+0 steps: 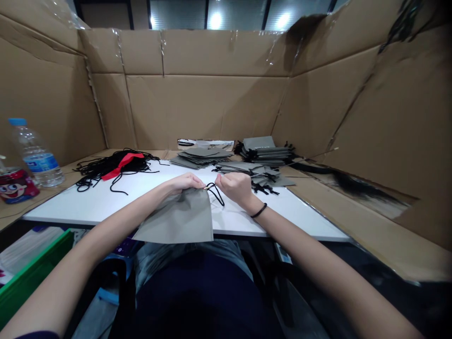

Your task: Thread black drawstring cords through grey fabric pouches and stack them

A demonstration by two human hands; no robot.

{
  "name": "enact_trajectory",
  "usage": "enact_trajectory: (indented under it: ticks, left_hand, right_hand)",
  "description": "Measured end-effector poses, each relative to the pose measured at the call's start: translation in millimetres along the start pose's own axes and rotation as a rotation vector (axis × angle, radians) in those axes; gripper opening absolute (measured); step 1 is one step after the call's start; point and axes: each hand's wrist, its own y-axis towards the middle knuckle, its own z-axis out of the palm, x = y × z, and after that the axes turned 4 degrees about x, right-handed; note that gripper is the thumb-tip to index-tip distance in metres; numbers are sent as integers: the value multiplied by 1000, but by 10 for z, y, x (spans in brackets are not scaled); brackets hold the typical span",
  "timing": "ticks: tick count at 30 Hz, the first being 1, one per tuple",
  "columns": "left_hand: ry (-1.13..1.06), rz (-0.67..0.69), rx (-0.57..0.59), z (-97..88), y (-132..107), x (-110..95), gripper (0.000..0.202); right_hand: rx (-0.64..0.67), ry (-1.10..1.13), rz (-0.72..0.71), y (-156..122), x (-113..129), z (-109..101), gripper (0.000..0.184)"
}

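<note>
My left hand (184, 183) pinches the top edge of a grey non-woven fabric pouch (175, 219), which hangs over the front edge of the white table (88, 205). My right hand (235, 186) is closed at the pouch's top right corner, gripping a thin black cord (216, 194). The cord forms a loose loop beside that hand. A small metallic tip (205, 187) shows between my hands, and my fingers hide part of the cord.
Several stacks of grey pouches (201, 157) with black cords stand beyond my hands. A tangled heap of black cord (116, 167) with a red strip lies at left. A water bottle (36, 155) and a red can (16, 186) stand further left. Cardboard walls (208, 103) surround the table.
</note>
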Motion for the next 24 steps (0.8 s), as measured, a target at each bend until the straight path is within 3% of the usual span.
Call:
enact_trajectory:
  ticks: [8,19,24]
  left_hand:
    - [95,67,-16,-12,37,13,25]
    - [277,212,127,-144,93,102,41]
    - [289,250,81,-175,70,66,45]
  right_hand:
    - [137,20,59,1,5,11,47]
    - [100,68,33,12,-2,30,45]
    - [96,51,122,52,-77,43,48]
